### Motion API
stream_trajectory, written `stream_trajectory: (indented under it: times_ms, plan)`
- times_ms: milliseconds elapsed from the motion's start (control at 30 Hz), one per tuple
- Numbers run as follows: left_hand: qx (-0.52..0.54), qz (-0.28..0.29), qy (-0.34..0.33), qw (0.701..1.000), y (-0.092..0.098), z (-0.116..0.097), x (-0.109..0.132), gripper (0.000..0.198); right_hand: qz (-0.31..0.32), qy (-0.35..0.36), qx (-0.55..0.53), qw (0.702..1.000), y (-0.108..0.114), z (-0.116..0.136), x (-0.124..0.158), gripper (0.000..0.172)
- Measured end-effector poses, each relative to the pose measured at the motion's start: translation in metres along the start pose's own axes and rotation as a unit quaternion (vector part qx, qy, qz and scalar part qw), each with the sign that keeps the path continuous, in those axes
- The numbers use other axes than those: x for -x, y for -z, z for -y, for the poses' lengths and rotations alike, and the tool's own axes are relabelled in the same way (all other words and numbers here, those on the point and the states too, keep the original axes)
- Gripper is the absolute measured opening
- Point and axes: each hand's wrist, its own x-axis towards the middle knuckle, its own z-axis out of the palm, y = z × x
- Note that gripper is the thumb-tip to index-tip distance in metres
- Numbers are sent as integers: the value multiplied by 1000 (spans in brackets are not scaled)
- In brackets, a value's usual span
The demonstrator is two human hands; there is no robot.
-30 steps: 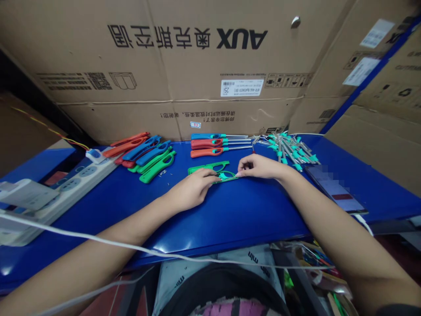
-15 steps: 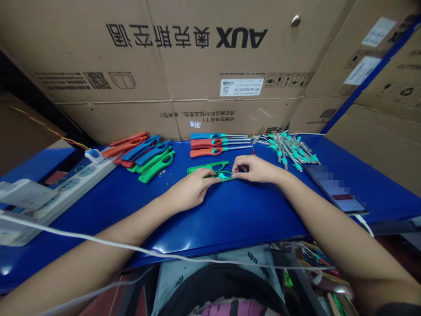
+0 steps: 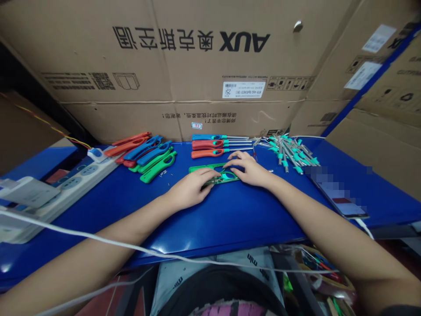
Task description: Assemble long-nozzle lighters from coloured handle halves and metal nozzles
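Note:
A green plastic handle shell (image 3: 204, 168) lies on the blue table (image 3: 230, 215) at the centre. My left hand (image 3: 190, 189) rests on its near side, fingers bent and fingertips pressing on the shell. My right hand (image 3: 248, 169) lies over the shell's right end with fingers stretched out and spread, touching a teal inner part (image 3: 226, 176). Just behind them lie three finished lighters (image 3: 210, 147), blue, red and orange, with metal tubes pointing right.
A pile of coloured handle shells (image 3: 148, 153) sits at the back left beside a white power strip (image 3: 66, 184). Metal tubes with teal collars (image 3: 291, 151) are heaped at the back right. A phone (image 3: 338, 197) lies at the right. Cardboard boxes (image 3: 197, 66) wall the back. A white cable (image 3: 98, 239) crosses my left arm.
My right hand has moved left from a pinch at the shell's right tip and flattened, fingers spread over the shell. My left hand has stayed on the shell.

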Motion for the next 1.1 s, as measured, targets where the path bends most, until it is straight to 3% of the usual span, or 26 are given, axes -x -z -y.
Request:
stream_trajectory:
  times_ms: [200,367,500,600,700,800,900,967,1100]
  plan:
    - [-24,-59,21,998,6,-3,-2,29,-3,-75,16,997,5,-5,0,11]
    - [-56,-84,33,994,8,1,-2,28,-25,-66,-4,997,13,-6,0,7]
    - [-119,-108,28,987,12,5,-2,40,-47,-123,-178,975,16,-4,-3,15]
    - [-159,-111,5,981,14,7,-2,45,-12,-161,-318,934,17,0,-5,23]
    - [-156,-95,-21,983,12,10,-2,42,22,-164,-362,917,16,3,-5,28]
    - [-131,-76,-19,988,8,11,-1,39,40,-124,-315,940,14,7,-2,34]
    - [-104,-52,-3,993,6,9,-1,37,39,-24,-197,979,13,10,0,41]
    - [-85,-36,16,996,6,7,-1,36,47,26,-147,988,13,10,1,41]
    - [-58,-20,56,997,7,3,-1,40,58,57,-119,989,12,9,2,37]
